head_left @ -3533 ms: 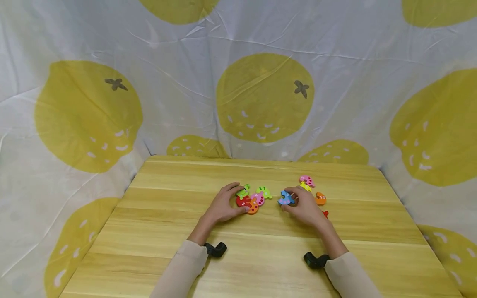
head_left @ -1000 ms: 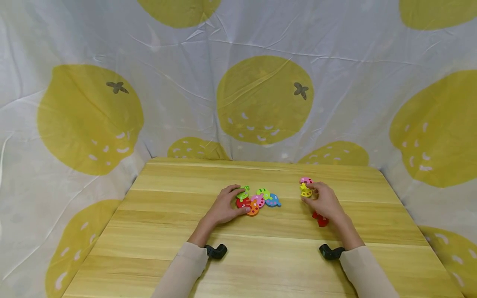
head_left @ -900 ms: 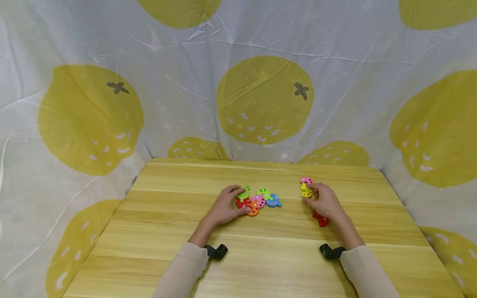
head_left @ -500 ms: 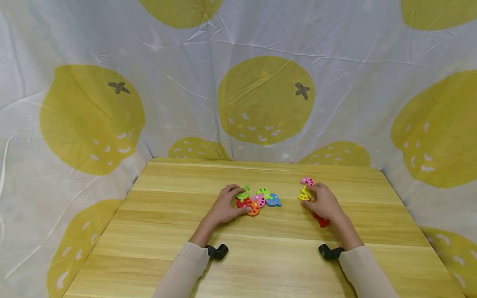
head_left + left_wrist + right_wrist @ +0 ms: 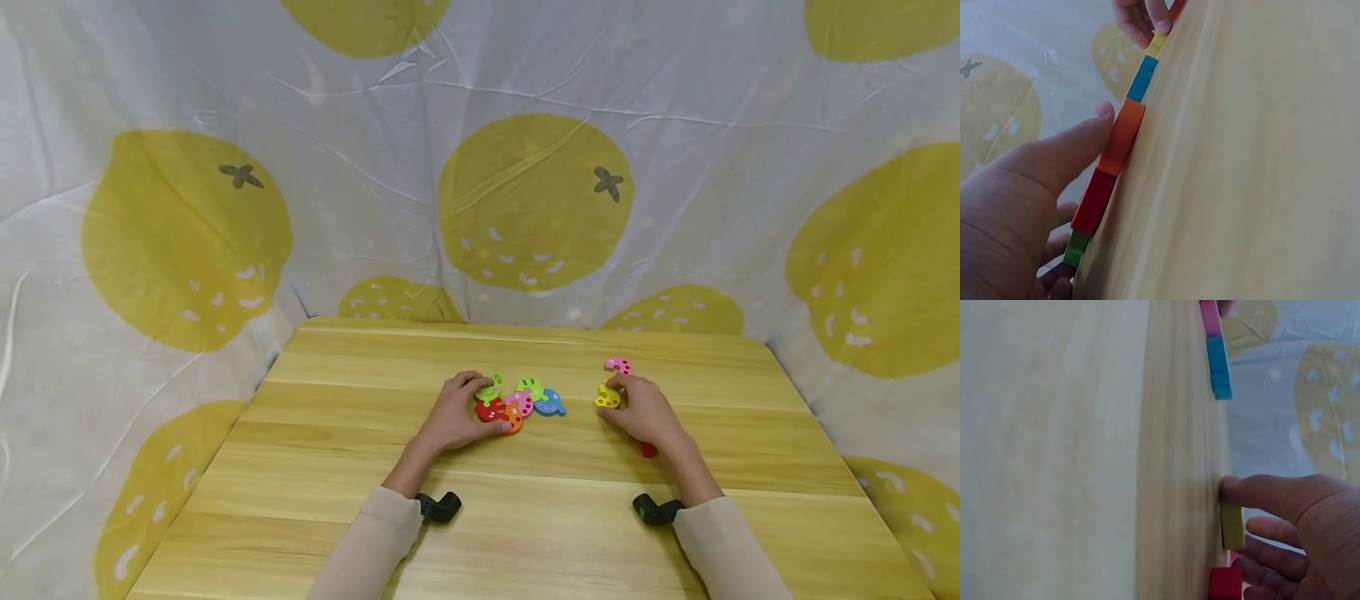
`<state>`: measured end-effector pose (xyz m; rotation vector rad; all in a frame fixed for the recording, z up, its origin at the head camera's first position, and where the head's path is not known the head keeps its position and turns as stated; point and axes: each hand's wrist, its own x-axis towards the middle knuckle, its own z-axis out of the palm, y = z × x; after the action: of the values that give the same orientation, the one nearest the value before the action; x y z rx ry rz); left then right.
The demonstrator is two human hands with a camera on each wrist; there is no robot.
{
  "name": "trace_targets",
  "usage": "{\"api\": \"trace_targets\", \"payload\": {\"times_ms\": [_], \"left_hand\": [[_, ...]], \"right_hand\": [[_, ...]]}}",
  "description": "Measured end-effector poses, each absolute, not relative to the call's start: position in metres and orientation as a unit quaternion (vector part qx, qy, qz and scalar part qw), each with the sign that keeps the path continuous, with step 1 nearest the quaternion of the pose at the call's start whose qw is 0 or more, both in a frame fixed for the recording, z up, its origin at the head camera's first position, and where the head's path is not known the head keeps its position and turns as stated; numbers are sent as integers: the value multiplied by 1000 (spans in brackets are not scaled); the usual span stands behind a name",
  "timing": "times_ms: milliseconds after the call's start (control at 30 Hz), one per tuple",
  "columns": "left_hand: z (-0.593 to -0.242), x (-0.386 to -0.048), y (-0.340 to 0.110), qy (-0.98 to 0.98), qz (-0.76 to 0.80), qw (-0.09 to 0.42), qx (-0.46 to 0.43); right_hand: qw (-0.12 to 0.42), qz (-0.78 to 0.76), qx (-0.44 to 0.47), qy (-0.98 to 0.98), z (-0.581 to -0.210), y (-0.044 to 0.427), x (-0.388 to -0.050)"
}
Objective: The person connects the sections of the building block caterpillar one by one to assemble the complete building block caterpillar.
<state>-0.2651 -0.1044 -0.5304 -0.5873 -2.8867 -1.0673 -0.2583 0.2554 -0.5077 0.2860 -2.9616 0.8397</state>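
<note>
Joined number puzzle pieces form a caterpillar on the table: a green smiling head [image 5: 489,392], red 2 [image 5: 488,411], orange 3 [image 5: 515,422], pink 4 [image 5: 522,402], green 5 [image 5: 532,388] and blue 6 [image 5: 550,404]. My left hand [image 5: 452,418] spans its near end, fingers at the green head and thumb against the orange piece. To the right, my right hand [image 5: 647,411] pinches a yellow puzzle piece [image 5: 606,399] between thumb and fingers. In the right wrist view the yellow piece [image 5: 1232,525] is at the table surface.
A loose pink piece [image 5: 619,365] lies beyond the right hand. A red piece [image 5: 648,450] shows partly under that hand's near side. The wooden table [image 5: 540,525] ends at a lemon-patterned cloth [image 5: 360,192] behind it.
The right hand placed the blue 6 against the green 5, then went right to the yellow piece. It has since turned the yellow piece and shifted it slightly left. The left hand stays nearly still.
</note>
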Motion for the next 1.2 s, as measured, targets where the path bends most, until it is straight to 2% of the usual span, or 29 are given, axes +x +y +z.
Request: {"api": "trace_targets", "payload": {"times_ms": [333,567,933,1200], "left_hand": [[-533,-265,-102,-922,-342,5,-180],[-531,-268,-106,-920,-338,-12,-199],[-525,-269,-113,-910,-351,-31,-218],[-527,-271,-113,-912,-343,-19,-224]], "right_hand": [[50,339,108,-933,-507,242,-248],[16,392,107,-913,-505,229,-239],[20,378,103,-920,-511,209,-232],[24,388,102,-916,-515,200,-234]]}}
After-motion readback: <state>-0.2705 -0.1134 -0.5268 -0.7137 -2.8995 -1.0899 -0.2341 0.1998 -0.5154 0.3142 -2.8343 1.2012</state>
